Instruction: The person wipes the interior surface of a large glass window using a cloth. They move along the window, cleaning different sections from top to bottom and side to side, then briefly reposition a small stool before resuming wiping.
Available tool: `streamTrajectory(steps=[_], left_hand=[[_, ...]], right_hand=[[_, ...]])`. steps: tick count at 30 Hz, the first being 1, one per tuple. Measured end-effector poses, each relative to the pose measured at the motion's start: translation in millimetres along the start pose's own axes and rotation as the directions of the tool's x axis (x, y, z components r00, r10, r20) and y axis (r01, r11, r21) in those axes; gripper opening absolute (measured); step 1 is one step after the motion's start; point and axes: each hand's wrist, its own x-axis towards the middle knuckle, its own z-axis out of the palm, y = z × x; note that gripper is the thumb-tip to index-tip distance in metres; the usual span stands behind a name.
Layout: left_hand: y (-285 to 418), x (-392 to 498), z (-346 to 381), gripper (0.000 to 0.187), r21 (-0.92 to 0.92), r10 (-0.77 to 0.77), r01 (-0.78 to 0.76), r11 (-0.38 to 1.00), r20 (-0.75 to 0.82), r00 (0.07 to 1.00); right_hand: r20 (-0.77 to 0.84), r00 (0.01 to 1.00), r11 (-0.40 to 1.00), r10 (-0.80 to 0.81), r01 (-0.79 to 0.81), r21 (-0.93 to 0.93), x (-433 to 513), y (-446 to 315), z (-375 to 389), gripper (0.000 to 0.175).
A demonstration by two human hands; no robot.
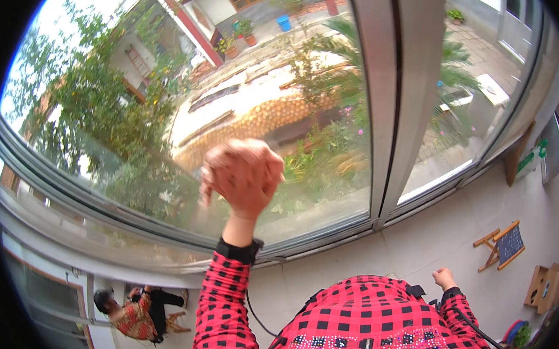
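Note:
My left hand [243, 177] is raised at the window pane [307, 190], blurred, with its fingers bent. Whether it touches the glass or holds anything inside the fingers cannot be made out. A faint reflection shows in the pane beside it. Low at my right side hangs my right hand [444, 279], its fingers curled in and nothing visible in them. Both arms wear red and black checked sleeves [226, 296] with dark cuffs. The metal window frame [389, 99] runs upright to the right of my left hand.
A folding stool [503, 246] and a cardboard box [541, 288] stand on the tiled floor [414, 252] at right. At lower left a person [139, 314] sits on a low wooden stool [177, 322]. Beyond the glass lies a courtyard with shrubs [120, 112]. A black cable [258, 317] hangs beside my jacket.

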Motion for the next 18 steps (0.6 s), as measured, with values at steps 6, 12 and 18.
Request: streamTrajectory(steps=[6,12,18], left_hand=[[19.0,-36.2,9.9,0.051,-0.047,0.133,-0.129,0.991,0.093,0.987],[3.8,74.5,1.3,0.06,0.192,0.093,-0.08,0.978,-0.06,0.994],[-19.6,228.9,-21.1,0.057,0.182,0.135,-0.053,0.982,-0.478,0.868]], right_hand=[[-0.057,0.997,0.999,0.045,-0.044,0.014,-4.2,39.2,0.6,0.032],[-0.028,0.998,0.999,-0.054,0.054,0.001,-5.9,15.8,-6.6,0.034],[-0.057,0.996,0.993,-0.064,0.07,0.098,-14.8,-12.5,-19.0,0.033]])
